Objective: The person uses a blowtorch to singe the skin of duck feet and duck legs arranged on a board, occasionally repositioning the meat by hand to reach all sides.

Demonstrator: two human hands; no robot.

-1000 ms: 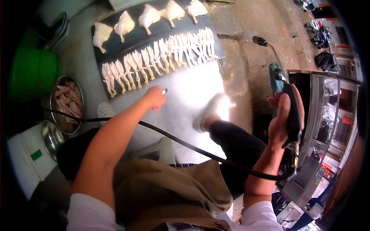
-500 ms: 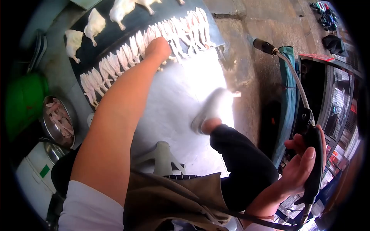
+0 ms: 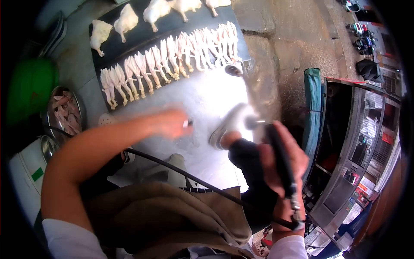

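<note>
My right hand [image 3: 291, 162] is wrapped round the black handle of a gas torch [image 3: 280, 159], and a black hose [image 3: 185, 172] runs from its lower end across my lap. The torch's neck is smeared by motion; its dark round burner head [image 3: 233, 70] lies over the board's near right corner. My left hand [image 3: 172, 123], blurred, is above the pale floor with its fingers curled. A small white and dark bit shows at its fingertips, too blurred to name. Beyond it, a row of pale poultry feet [image 3: 166, 58] lies on a dark board [image 3: 142, 45], behind them several poultry leg quarters [image 3: 156, 15].
A metal bowl of raw meat pieces [image 3: 64, 112] stands at left, near a green container [image 3: 32, 95]. A pale stool [image 3: 176, 170] is before my lap. My white shoe [image 3: 226, 129] is on the floor. A glass-fronted cabinet [image 3: 358, 142] and folded teal fabric [image 3: 312, 116] stand at right.
My left hand has left the row of feet and come back toward me. My right hand has swung the torch leftward, to in front of my body. The view has shifted slightly.
</note>
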